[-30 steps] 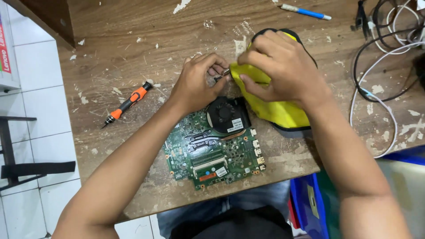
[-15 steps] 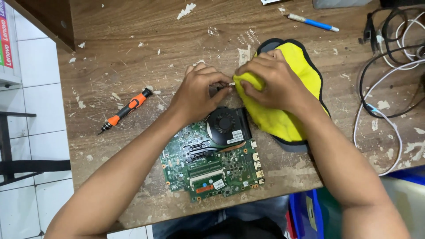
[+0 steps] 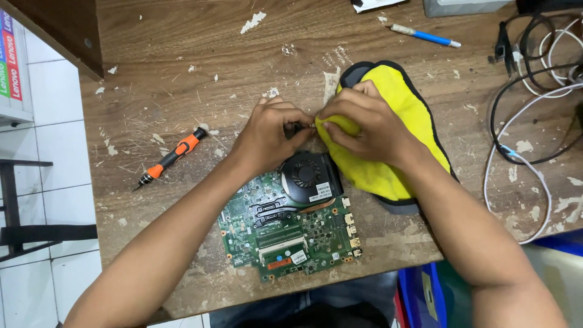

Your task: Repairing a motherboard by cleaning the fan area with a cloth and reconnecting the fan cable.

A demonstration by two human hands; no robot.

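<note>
The left hand (image 3: 270, 135) pinches a small part too tiny to tell, the right hand (image 3: 364, 124) grips the yellow cloth (image 3: 413, 127) touching it, and the board (image 3: 291, 225) lies just below both hands.

orange screwdriver (image 3: 170, 157), blue pen (image 3: 425, 36), cables (image 3: 528, 91)

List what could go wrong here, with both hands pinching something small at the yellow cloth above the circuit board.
1. The small part between the left hand and right hand could slip and vanish among the debris on the wooden table.
2. The yellow cloth lies against the fan of the circuit board; lint could get in.
3. The board's near edge sits close to the table edge.
</note>
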